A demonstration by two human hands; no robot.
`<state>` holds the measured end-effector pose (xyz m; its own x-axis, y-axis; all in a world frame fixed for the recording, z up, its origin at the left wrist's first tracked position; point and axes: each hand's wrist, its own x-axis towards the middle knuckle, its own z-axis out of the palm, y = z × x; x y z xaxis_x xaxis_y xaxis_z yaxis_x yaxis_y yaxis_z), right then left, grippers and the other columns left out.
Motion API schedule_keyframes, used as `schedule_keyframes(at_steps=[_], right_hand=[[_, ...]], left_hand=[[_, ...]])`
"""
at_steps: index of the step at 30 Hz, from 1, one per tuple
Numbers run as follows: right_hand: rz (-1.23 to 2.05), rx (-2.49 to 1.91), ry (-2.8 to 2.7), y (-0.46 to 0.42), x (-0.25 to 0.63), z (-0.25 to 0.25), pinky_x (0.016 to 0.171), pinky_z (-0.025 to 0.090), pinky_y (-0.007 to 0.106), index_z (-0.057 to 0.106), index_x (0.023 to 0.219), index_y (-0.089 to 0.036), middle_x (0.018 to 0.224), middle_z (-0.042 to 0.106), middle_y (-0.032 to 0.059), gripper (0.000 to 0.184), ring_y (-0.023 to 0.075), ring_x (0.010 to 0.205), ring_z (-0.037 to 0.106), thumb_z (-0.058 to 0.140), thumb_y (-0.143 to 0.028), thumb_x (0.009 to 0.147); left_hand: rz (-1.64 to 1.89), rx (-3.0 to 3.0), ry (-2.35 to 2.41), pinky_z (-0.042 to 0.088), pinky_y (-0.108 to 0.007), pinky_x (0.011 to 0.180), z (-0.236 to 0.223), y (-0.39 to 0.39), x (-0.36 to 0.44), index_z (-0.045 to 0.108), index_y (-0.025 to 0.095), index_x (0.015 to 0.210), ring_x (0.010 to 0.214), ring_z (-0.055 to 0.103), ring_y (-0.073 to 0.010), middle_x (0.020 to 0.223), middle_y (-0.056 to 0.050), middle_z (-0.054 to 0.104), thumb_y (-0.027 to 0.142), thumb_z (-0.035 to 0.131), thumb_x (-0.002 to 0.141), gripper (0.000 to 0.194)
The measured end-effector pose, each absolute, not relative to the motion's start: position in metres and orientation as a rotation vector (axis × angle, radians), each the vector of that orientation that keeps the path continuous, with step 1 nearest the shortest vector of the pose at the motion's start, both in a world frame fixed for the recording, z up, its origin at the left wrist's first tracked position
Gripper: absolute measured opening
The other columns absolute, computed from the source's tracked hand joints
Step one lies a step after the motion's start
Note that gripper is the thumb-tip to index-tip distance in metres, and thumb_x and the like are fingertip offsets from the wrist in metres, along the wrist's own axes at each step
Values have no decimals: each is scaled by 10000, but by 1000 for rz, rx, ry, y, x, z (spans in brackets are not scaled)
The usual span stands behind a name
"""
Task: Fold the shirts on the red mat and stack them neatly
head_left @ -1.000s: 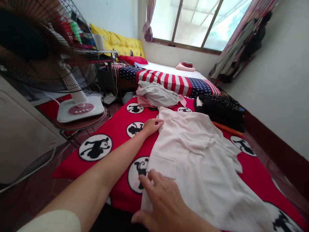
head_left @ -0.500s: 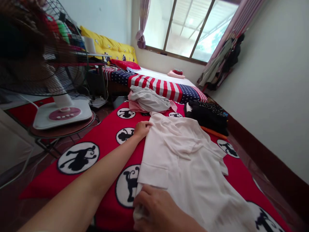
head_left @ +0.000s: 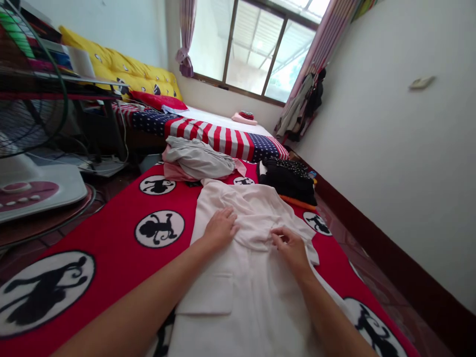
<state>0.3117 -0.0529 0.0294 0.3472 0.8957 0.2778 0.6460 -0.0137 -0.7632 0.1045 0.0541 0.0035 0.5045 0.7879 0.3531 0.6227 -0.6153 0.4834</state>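
Note:
A white short-sleeved shirt lies spread on a red cloth with monkey prints, its upper part crumpled in folds. A pocket flap shows on its left side. My left hand rests flat on the upper left of the shirt, fingers stretched out. To its right, my right hand has thumb and index finger pinched together at a fold of the fabric near the middle.
Beyond the shirt lie a grey and pink clothes heap and a stack of dark folded clothes. A fan stands at left on a round stool. Farther back is a bed with a striped, starred cover.
My left hand has moved from the shirt's left edge onto its upper part. My right hand has let go of the lower left edge and moved up to the folds. The view has turned right.

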Motion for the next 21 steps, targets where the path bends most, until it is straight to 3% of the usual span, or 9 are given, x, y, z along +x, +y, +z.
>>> schedule_keyframes(at_steps=[3,9,14,18,21], right_hand=[[171,-1827,-1364,-56,355,22,744,498,332,672,852,-160,868,683,71,256,203,781,626,537,-359,762],[-236,-2157,-1324,-52,434,14,954,417,391,634,1091,-131,1154,618,155,404,285,1103,554,530,-315,747],[-61,-2418,-1179,-34,459,16,878,449,410,601,1162,-85,1111,635,196,502,316,1030,596,578,-397,769],[-372,-2191,-1327,-25,424,30,924,416,417,657,1027,-140,1090,625,152,320,298,1054,556,545,-318,786],[-245,-1953,-1501,-17,383,35,865,458,367,663,930,-190,1002,630,84,214,232,929,591,527,-274,788]], left_hand=[[743,2526,1251,205,-509,1133,-7,46,110,566,243,1294,1376,330,-323,1461,-125,426,397,544,857,464],[663,2612,1210,184,-539,1122,-4,42,104,550,328,1311,1401,277,-321,1489,-88,393,445,490,889,442],[647,2704,689,187,-544,1122,7,34,102,614,366,1215,1409,265,-300,1502,-18,378,389,526,883,344],[628,2649,448,195,-502,1132,11,31,100,638,363,1167,1362,368,-264,1380,16,535,281,568,856,329],[642,2600,399,211,-477,1129,13,32,100,676,343,1084,1302,450,-246,1301,26,603,258,587,842,271]])
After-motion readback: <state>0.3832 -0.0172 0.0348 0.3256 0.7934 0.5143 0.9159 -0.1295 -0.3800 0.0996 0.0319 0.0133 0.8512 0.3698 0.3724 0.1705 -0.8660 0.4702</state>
